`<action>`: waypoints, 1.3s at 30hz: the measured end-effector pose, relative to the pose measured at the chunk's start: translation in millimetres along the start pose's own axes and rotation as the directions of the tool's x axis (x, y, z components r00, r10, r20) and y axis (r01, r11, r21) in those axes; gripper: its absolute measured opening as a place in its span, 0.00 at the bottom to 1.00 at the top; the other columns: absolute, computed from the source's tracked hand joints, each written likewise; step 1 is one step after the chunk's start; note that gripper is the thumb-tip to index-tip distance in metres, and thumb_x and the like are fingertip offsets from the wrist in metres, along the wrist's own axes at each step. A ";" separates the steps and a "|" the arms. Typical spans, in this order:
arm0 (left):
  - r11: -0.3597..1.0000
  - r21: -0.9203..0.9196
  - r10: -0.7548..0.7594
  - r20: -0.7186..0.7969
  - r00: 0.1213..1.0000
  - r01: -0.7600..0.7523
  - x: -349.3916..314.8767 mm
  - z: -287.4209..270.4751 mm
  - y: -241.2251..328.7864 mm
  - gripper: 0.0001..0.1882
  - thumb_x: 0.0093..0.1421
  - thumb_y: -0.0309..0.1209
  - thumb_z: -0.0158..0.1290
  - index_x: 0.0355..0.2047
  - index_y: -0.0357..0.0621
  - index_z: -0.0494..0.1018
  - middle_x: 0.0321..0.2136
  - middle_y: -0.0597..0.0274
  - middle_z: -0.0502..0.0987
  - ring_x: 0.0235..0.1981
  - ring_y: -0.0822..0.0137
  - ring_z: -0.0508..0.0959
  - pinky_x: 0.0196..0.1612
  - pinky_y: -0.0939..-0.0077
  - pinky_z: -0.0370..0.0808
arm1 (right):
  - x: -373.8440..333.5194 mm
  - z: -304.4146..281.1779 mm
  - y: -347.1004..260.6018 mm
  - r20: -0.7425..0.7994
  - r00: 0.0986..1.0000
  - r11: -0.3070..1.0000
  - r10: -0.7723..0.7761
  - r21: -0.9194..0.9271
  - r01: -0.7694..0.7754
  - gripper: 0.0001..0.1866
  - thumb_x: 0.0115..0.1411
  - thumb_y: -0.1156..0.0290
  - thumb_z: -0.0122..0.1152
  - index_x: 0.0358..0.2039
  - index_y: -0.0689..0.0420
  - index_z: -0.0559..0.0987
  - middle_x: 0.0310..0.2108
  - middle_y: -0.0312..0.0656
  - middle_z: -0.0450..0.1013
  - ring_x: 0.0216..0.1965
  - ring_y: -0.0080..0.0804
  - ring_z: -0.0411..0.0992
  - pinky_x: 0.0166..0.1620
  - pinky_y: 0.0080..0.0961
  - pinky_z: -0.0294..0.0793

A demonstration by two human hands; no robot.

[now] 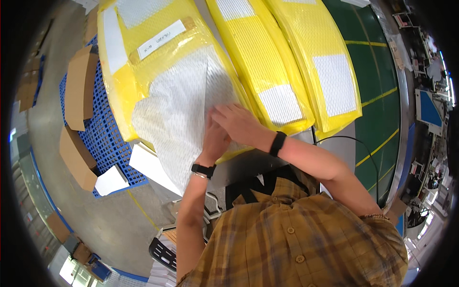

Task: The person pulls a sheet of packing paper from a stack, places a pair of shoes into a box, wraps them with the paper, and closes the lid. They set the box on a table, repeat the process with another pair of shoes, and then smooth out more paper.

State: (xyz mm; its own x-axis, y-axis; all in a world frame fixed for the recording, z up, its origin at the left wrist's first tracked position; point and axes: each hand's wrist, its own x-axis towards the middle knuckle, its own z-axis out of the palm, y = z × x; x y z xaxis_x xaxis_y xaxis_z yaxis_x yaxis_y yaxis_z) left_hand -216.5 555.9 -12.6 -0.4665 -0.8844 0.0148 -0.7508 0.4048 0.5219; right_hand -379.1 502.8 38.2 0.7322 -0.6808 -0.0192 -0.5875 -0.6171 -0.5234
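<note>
My left hand (216, 139) and my right hand (237, 125) meet over the near end of a yellow plastic-wrapped package (119, 88). A thin white patterned sheet (174, 95), creased and partly see-through, lies across that package and hangs off its near left corner. The fingers of both hands are bent and drawn together at the sheet's right-hand part, seemingly pinching it. My right hand partly covers the left fingertips. Farther up the package is a white label (161, 39) with handwriting.
Two more yellow-wrapped packages, one in the middle (260, 62) and one on the right (318, 48), lie alongside. A green surface with yellow lines (377, 76) runs at right, near a black cable (356, 138). Cardboard pieces (80, 91) rest on a blue pallet (107, 124) at left.
</note>
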 end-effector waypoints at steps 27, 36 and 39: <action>0.945 -0.099 -0.328 -0.287 0.900 0.313 1.7 -40.4 25.1 0.22 0.64 0.35 0.50 0.56 0.38 0.67 0.47 0.43 0.74 0.46 0.44 0.75 0.48 0.57 0.73 | 58.3 -10.7 54.0 -0.324 0.926 0.944 0.193 0.318 -0.086 0.35 0.52 0.66 0.66 0.61 0.59 0.66 0.61 0.58 0.60 0.64 0.59 0.55 0.64 0.49 0.55; 0.202 -0.978 -0.685 -0.110 0.720 0.043 -88.0 -206.4 1.3 0.23 0.69 0.39 0.46 0.55 0.32 0.71 0.44 0.45 0.80 0.48 0.52 0.79 0.58 0.62 0.69 | 28.5 5.8 89.1 -0.090 0.764 0.551 0.639 0.746 -0.374 0.47 0.62 0.66 0.64 0.70 0.62 0.43 0.63 0.53 0.58 0.62 0.38 0.60 0.62 0.31 0.62; 0.597 -0.691 -0.747 -0.294 0.596 0.407 -56.0 -142.8 -94.1 0.29 0.67 0.37 0.49 0.61 0.29 0.58 0.58 0.37 0.63 0.60 0.48 0.65 0.64 0.56 0.59 | 35.5 24.3 83.6 0.174 0.715 0.183 0.677 0.901 -0.393 0.46 0.59 0.68 0.65 0.68 0.69 0.46 0.63 0.55 0.59 0.63 0.38 0.59 0.64 0.29 0.58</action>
State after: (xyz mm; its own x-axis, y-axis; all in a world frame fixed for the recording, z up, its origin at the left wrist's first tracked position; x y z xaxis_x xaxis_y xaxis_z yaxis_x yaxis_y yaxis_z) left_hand -52.9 534.1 59.2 0.4209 -0.8977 -0.1300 -0.3153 -0.2792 0.9070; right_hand -393.9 436.6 -26.9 0.1857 -0.8358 -0.5167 -0.0855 0.5101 -0.8559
